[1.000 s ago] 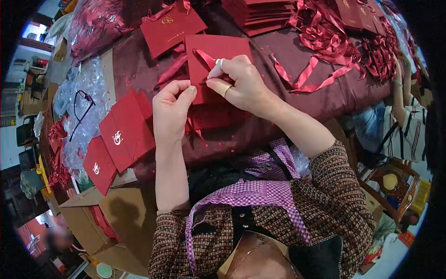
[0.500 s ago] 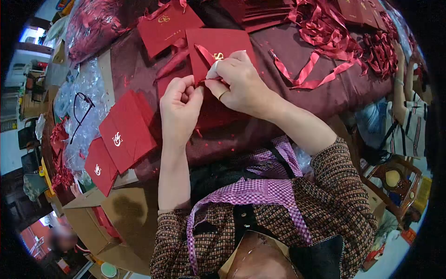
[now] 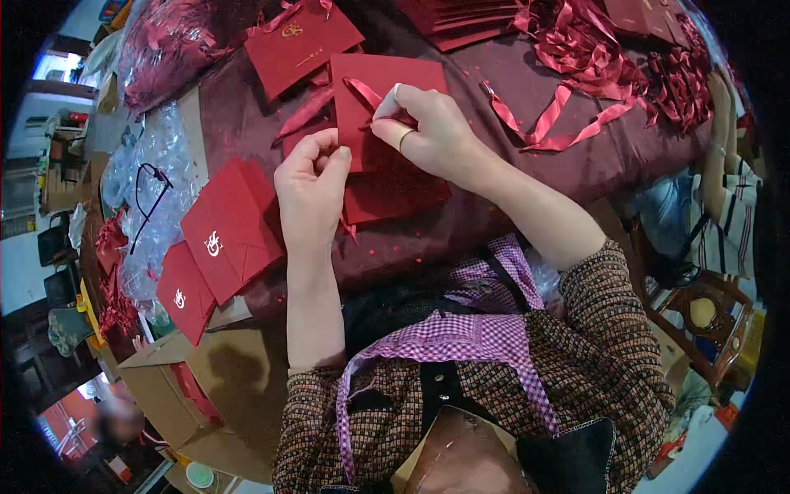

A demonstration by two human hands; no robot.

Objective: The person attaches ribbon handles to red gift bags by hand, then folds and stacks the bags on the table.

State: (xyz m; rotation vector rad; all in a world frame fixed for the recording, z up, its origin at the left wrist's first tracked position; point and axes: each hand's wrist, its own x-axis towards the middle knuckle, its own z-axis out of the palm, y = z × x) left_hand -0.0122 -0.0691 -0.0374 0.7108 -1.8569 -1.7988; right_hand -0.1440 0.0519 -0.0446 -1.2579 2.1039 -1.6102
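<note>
A red paper bag lies under my hands, with a red ribbon running across its face. The fingers of my right hand are pinched at the ribbon's lower part; white covers one fingertip and a ring is on another finger. At the bag's left edge, my left hand has thumb and forefinger pressed together, and whatever lies between them is too small to tell. Below, another red piece shows. A red bag with gold print lies just above to the left.
Folded red bags with white logos lie at left beside clear plastic wrap and glasses. Loose ribbons and stacked bags fill the back. A cardboard box stands lower left. Another person's arm is at far right.
Half a second ago both hands were nearly touching over the bag; now my left hand has moved slightly left and down, apart from my right hand. The view has shifted a little.
</note>
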